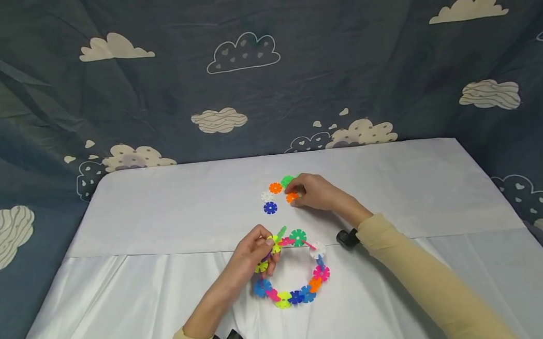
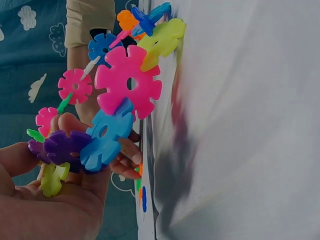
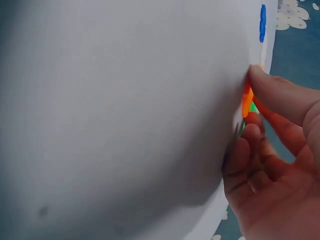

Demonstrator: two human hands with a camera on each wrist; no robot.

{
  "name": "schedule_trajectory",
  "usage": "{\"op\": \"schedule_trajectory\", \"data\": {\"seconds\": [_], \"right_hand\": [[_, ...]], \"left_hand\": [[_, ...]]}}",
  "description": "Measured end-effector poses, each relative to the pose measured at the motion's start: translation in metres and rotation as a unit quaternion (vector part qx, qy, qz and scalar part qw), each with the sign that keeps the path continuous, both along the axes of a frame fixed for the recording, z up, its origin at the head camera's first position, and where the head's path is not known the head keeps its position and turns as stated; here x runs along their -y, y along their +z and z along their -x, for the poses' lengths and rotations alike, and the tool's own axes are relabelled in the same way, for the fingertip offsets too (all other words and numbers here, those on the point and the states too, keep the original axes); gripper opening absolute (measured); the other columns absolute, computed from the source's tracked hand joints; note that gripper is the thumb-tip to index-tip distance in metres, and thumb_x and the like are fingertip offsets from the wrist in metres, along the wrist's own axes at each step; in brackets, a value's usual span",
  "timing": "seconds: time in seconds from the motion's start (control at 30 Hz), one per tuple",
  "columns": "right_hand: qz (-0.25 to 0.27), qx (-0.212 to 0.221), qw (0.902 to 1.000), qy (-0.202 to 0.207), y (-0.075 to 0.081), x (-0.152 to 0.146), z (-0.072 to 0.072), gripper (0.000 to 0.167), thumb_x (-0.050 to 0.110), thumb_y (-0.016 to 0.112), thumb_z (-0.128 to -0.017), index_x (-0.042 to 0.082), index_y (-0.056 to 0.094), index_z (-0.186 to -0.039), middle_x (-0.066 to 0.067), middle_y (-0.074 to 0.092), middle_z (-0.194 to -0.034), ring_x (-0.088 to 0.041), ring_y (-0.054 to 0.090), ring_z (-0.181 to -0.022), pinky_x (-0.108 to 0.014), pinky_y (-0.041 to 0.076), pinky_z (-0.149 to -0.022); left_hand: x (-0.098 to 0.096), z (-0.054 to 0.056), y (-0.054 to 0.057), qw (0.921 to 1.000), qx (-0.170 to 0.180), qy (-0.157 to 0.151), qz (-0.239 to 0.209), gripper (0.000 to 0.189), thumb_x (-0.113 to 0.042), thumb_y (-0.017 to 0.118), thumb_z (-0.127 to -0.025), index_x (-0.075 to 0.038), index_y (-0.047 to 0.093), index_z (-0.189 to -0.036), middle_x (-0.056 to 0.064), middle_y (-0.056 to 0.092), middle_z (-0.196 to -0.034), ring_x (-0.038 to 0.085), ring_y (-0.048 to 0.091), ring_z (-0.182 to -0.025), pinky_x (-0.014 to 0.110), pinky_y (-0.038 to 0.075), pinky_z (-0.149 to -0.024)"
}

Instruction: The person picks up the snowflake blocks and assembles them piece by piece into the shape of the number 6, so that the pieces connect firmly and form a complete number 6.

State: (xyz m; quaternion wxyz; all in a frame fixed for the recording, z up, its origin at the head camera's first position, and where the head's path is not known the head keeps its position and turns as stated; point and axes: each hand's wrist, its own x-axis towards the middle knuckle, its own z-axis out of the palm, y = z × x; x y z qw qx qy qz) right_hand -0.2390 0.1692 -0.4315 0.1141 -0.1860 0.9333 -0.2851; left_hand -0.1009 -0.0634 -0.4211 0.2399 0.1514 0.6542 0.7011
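My left hand (image 1: 251, 256) grips the left side of a ring of interlocking flower-shaped plastic discs (image 1: 321, 274) in many colours, held over the white cloth. In the left wrist view its fingers and thumb close around a purple disc (image 2: 65, 149), beside a yellow disc (image 2: 53, 180); a large pink disc (image 2: 128, 82) and a light blue disc (image 2: 106, 135) follow along the ring. Farther back, my right hand (image 1: 318, 191) has thumb and fingers at the edges of a loose orange disc (image 1: 292, 197), pinching it close over the cloth in the right wrist view.
Around the right fingertips lie another orange disc (image 1: 275, 188), a green disc (image 1: 286, 181), a white disc (image 1: 267, 196) and a dark blue disc (image 1: 270, 208). A white cloth (image 1: 162, 212) covers the table; a dark curtain with cloud prints (image 1: 267, 97) hangs behind.
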Motion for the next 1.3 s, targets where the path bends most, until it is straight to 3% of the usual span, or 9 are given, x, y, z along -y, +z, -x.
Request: {"op": "schedule_trajectory", "data": {"seconds": [0.23,0.47,0.7,0.97,1.1,1.3], "right_hand": [[-0.008,0.009,0.9998,-0.014,0.007,-0.008,-0.021,0.024,0.015,0.081,-0.082,0.01,0.064,-0.098,-0.003,0.057,-0.085,-0.021,0.051,-0.082,-0.034,0.043,-0.075],[0.007,0.01,0.999,-0.043,0.011,-0.015,-0.047,0.018,0.009,0.078,-0.084,0.013,0.066,-0.097,-0.002,0.062,-0.089,-0.022,0.055,-0.083,-0.036,0.048,-0.078],[0.061,-0.014,0.9952,-0.076,0.019,-0.022,-0.08,0.017,0.008,0.072,-0.089,0.013,0.071,-0.104,0.001,0.065,-0.092,-0.02,0.056,-0.082,-0.033,0.05,-0.075],[0.167,-0.018,0.9748,-0.147,0.038,-0.022,-0.121,0.026,0.004,0.071,-0.089,0.01,0.067,-0.114,0.0,0.066,-0.094,-0.021,0.06,-0.08,-0.028,0.054,-0.069],[0.223,-0.022,0.9624,-0.153,0.043,-0.019,-0.137,0.021,0.008,0.072,-0.09,0.012,0.067,-0.109,-0.002,0.066,-0.092,-0.027,0.061,-0.078,-0.028,0.055,-0.068],[0.304,-0.008,0.9429,-0.136,0.046,-0.011,-0.15,0.018,0.018,0.071,-0.092,0.015,0.069,-0.111,0.0,0.069,-0.098,-0.032,0.065,-0.087,-0.041,0.057,-0.077]], "left_hand": [[-0.001,-0.002,0.002,1.0,-0.004,-0.004,0.005,0.016,-0.016,0.04,-0.106,0.0,0.045,-0.103,0.024,0.059,-0.088,0.02,0.052,-0.061,0.024,0.043,-0.058],[-0.002,-0.003,0.002,0.9999,-0.009,-0.009,0.004,0.017,-0.016,0.039,-0.106,0.0,0.045,-0.103,0.023,0.057,-0.087,0.019,0.051,-0.062,0.024,0.042,-0.057],[-0.003,-0.003,0.003,0.9999,-0.007,-0.01,0.002,0.017,-0.016,0.039,-0.106,0.0,0.045,-0.103,0.026,0.057,-0.087,0.019,0.051,-0.061,0.023,0.042,-0.056],[-0.004,-0.004,0.003,0.9999,-0.009,-0.013,0.001,0.017,-0.015,0.039,-0.106,0.0,0.045,-0.103,0.027,0.058,-0.086,0.021,0.051,-0.06,0.023,0.042,-0.055],[-0.004,-0.005,0.003,0.9998,-0.01,-0.015,-0.003,0.017,-0.015,0.04,-0.106,0.001,0.045,-0.102,0.028,0.057,-0.086,0.021,0.051,-0.06,0.023,0.042,-0.054],[-0.006,-0.006,0.004,0.9999,-0.01,-0.012,-0.008,0.016,-0.015,0.047,-0.104,0.0,0.047,-0.103,0.019,0.06,-0.082,0.02,0.051,-0.059,0.022,0.041,-0.054]]}}
